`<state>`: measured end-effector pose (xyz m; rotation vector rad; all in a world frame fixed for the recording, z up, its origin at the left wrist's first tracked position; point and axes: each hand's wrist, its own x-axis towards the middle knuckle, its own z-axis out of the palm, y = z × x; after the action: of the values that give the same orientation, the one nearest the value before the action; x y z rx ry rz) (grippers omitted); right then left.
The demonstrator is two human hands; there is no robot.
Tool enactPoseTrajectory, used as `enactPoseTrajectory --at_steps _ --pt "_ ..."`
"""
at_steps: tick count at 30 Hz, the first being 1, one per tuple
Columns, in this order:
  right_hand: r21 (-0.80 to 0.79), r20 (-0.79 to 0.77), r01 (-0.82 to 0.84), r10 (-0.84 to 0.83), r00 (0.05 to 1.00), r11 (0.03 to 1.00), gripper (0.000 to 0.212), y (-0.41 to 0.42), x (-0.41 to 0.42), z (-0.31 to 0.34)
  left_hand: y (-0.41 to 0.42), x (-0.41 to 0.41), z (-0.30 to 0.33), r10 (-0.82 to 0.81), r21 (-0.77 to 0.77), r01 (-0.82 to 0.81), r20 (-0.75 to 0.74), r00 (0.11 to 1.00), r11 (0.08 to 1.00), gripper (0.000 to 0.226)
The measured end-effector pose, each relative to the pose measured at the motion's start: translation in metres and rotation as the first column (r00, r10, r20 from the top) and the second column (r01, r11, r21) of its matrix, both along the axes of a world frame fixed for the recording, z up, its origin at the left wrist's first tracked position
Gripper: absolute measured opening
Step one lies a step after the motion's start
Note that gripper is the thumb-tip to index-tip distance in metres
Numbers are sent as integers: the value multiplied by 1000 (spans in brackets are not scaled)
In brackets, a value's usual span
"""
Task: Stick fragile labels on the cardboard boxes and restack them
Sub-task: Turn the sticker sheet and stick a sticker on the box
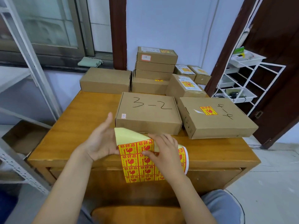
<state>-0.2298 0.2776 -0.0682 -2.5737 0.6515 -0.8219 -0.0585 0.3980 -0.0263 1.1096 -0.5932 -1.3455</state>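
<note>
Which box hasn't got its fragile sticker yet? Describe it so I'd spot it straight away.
Start at the wooden table. Two wide flat boxes lie side by side near the front edge. It is the left box, marked "3-2" in black pen, with no yellow sticker; the right box carries one.

label sheet partly under right hand, small box sticker illegible
</note>
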Motion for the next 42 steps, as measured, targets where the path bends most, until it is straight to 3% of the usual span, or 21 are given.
enactPoseTrajectory --at_steps 3,5,10,17,22,27,33,39,42 --pt "-84 56 -13 17 998 996 46 -3 1 -5 -4 16 6 -105 77 98 99 989 992 102" --pt "-141 82 -17 29 996 990 47 -3 1 -6 -12 21 9 -238 180 198 244 940 964 99" --pt "-207 137 -47 77 988 977 51 -3 -1 -5 -32 16 17 -434 343 293 474 766 892 65" --pt "-130 146 -48 67 987 990 53 -11 -9 0 -49 14 20 -361 275 252 488 794 928 24" --pt "-16 183 -116 117 976 993 35 -16 -12 8 -53 14 29 -361 262 257 521 773 930 28" --pt "-70 288 -117 132 949 991 24 -22 -4 10 -59 19 34 -395 291 277 524 755 916 27" --pt "-146 291 -124 162 943 981 13 -18 6 2 -64 33 32 -461 367 296 543 702 882 27" --pt "-80 245 -218 232 941 973 18 -7 7 -9 -64 41 22 -532 463 285 593 604 839 18" --pt "6 205 -223 217 955 975 30 -2 6 -12 -63 43 14 -540 472 280 613 577 836 26"
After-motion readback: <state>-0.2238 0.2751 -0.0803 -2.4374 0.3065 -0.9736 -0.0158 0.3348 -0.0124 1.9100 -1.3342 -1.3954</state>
